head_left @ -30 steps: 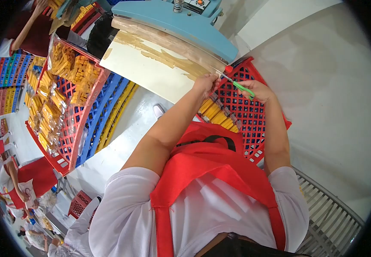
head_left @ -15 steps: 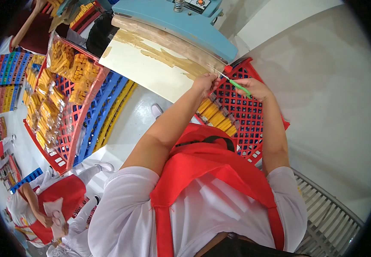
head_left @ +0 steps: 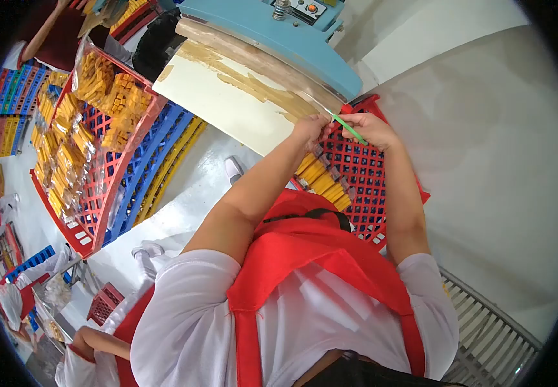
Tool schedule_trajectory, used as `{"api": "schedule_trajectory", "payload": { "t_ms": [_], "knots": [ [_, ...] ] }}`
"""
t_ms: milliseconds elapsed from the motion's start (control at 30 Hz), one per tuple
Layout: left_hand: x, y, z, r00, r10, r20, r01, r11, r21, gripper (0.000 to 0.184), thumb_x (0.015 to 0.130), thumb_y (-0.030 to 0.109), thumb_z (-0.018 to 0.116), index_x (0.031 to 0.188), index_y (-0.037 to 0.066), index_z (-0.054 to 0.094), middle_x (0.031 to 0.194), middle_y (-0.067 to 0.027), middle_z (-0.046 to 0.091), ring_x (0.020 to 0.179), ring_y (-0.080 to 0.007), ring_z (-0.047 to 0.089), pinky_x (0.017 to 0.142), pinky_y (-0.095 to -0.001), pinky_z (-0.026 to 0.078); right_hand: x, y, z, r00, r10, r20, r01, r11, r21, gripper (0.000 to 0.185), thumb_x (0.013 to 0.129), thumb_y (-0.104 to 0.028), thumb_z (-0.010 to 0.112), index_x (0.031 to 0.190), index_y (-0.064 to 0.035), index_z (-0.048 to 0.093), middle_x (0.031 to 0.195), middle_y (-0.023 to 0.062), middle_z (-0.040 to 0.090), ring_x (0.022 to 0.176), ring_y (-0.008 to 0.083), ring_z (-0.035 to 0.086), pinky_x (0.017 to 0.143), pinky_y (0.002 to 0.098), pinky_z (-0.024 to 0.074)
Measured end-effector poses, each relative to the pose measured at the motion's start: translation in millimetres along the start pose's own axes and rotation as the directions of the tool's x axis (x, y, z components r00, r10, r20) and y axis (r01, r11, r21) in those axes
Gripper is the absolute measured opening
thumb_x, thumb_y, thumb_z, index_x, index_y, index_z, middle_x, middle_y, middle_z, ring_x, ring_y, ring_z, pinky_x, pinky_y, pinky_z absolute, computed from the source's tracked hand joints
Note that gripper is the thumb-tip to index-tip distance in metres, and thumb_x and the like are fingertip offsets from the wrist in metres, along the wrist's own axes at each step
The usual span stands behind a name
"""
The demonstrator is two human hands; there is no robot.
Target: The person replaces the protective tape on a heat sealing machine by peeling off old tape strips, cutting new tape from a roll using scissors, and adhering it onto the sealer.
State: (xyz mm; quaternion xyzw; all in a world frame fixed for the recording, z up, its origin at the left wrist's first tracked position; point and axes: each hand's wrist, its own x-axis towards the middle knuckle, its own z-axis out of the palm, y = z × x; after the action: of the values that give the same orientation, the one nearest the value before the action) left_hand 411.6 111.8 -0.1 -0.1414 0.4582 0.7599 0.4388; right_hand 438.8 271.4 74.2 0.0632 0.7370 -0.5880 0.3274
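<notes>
My right hand (head_left: 370, 131) is closed around a pair of green-handled scissors (head_left: 351, 130), its blades pointing up and left past my other hand. Close beside it, the fingers of my left hand (head_left: 311, 131) are pinched together at the right corner of a white board (head_left: 227, 106); what they hold is too small to make out. Below both hands, a red plastic crate (head_left: 374, 169) holds a row of yellow items in clear wrapping (head_left: 321, 178). A light-blue machine (head_left: 266, 42) with a brown-stained strip stands just beyond the board.
Left of the board, a red crate (head_left: 116, 169) full of bagged yellow items sits on blue (head_left: 147, 169) and yellow crates. Co-workers are at the upper left (head_left: 50, 35) and lower left (head_left: 95, 361). A metal grille (head_left: 495, 322) lies at lower right, beside a pale wall.
My right hand has come slightly left, nearer my left hand, and the scissors have turned a little. At lower left, a co-worker in a red apron has shifted position. The view has moved slightly.
</notes>
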Motion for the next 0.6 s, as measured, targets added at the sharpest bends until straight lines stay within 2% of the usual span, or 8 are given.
{"api": "schedule_trajectory", "payload": {
  "t_ms": [33,200,400,533,600],
  "knots": [
    [-3,2,2,1.000,0.011,-0.013,-0.011,1.000,-0.009,0.013,0.082,0.017,0.047,0.075,0.006,0.050,0.065,0.0001,0.052,0.051,-0.0077,0.045,0.048,-0.0195,0.040,-1,-5,3,1.000,0.000,0.001,0.000,1.000,-0.006,0.042,0.071,-0.010,0.061,0.111,-0.0069,0.049,0.078,-0.0030,0.056,0.058,0.0012,0.044,0.047,0.0151,0.0330],
    [3,-2,-2,1.000,0.024,0.020,-0.024,1.000,-0.002,0.013,0.083,0.017,0.047,0.079,0.006,0.052,0.068,0.0001,0.053,0.055,-0.0074,0.046,0.048,-0.0191,0.039,6,-11,12,0.999,-0.026,-0.019,0.027,0.998,0.056,0.042,0.070,-0.011,0.063,0.111,-0.0082,0.050,0.077,-0.0039,0.056,0.060,0.0015,0.043,0.050,0.0152,0.0334],
    [10,-7,-4,0.999,0.048,0.013,-0.048,0.999,0.009,0.015,0.083,0.014,0.044,0.086,0.004,0.054,0.068,-0.0004,0.053,0.053,-0.0074,0.047,0.047,-0.0181,0.039,18,-18,17,0.999,-0.034,-0.024,0.032,0.997,-0.075,0.043,0.070,-0.011,0.063,0.110,-0.0062,0.050,0.076,-0.0036,0.057,0.061,0.0019,0.045,0.050,0.0158,0.0341],
    [9,-7,-2,0.999,0.047,-0.005,-0.048,0.998,-0.050,0.013,0.083,0.012,0.043,0.085,0.006,0.055,0.066,0.0003,0.053,0.052,-0.0074,0.047,0.048,-0.0180,0.041,26,-28,20,1.000,-0.028,-0.009,0.028,0.999,-0.040,0.044,0.070,-0.011,0.063,0.111,-0.0058,0.050,0.075,-0.0024,0.057,0.058,0.0030,0.045,0.051,0.0168,0.0362],
    [4,-4,2,0.999,0.034,-0.026,-0.035,0.998,-0.053,0.011,0.083,0.013,0.044,0.080,0.007,0.053,0.065,0.0009,0.052,0.053,-0.0072,0.046,0.047,-0.0184,0.040,32,-36,23,0.997,0.017,0.070,-0.021,0.998,0.056,0.044,0.072,-0.004,0.060,0.114,-0.0015,0.045,0.086,0.0037,0.058,0.069,0.0071,0.053,0.061,0.0189,0.0425]
  ]
}}
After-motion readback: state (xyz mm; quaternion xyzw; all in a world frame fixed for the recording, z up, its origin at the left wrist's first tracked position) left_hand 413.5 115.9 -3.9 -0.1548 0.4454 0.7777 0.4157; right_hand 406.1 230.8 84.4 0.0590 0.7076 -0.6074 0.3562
